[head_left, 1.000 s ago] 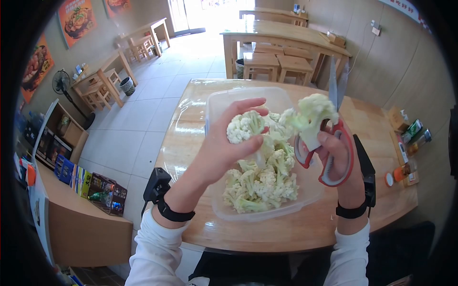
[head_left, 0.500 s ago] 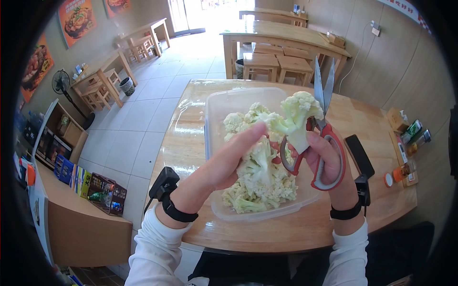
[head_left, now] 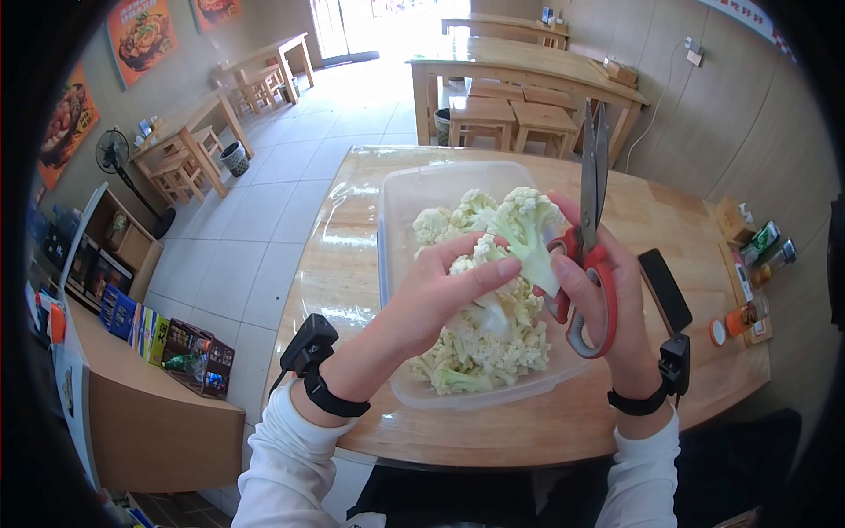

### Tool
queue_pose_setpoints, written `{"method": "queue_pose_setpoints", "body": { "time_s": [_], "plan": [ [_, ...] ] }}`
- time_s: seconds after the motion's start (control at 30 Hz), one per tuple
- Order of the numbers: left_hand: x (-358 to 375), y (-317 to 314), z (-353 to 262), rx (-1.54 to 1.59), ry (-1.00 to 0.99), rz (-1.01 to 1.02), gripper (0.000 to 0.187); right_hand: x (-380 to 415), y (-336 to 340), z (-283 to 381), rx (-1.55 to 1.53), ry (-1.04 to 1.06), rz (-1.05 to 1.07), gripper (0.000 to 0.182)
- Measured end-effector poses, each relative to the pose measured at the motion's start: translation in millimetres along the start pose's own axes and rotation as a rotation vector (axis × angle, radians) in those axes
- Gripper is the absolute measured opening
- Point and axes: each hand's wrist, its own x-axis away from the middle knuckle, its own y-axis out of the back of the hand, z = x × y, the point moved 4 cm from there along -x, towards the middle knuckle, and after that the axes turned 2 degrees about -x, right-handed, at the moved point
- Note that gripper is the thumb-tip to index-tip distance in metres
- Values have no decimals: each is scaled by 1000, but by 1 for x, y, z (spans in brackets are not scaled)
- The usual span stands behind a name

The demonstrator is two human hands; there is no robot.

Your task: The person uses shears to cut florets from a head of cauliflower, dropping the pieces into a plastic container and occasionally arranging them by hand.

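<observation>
My right hand (head_left: 607, 282) grips red-and-grey-handled scissors (head_left: 592, 180), blades upward and nearly together. The same hand also pinches a pale cauliflower floret (head_left: 531, 222) by its cut stem. My left hand (head_left: 436, 295) is closed beside it, thumb toward the stem, with a smaller cauliflower piece (head_left: 481, 253) between thumb and fingers; its far fingertips are hidden. Below both hands, a translucent plastic tub (head_left: 400, 189) holds a heap of cut cauliflower (head_left: 493, 348).
The tub stands on a wooden table (head_left: 396, 436). A black phone (head_left: 664, 290) lies right of my right hand. Farther right are an orange-capped jar (head_left: 739, 317), bottles (head_left: 775, 258) and a tissue box (head_left: 733, 220). Wooden stools (head_left: 481, 119) stand beyond the table.
The scissor blades have come closer together. The floret in my right hand has moved down and left. My left hand has turned, its thumb now nearer the floret's stem.
</observation>
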Motion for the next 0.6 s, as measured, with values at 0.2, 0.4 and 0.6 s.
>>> {"method": "queue_pose_setpoints", "body": {
  "time_s": [0.2, 0.4, 0.6],
  "plan": [
    [0, 6, -6, 273, -50, -10, 38, 4, -3, 7, 104, 96, -24, 57],
    [9, 19, -32, 288, -372, -5, 37, 8, 3, 15, 394, 97, 73, 55],
    [9, 20, -33, 289, -419, -18, 38, 11, -4, 12, 464, 76, 131, 52]
  ]
}}
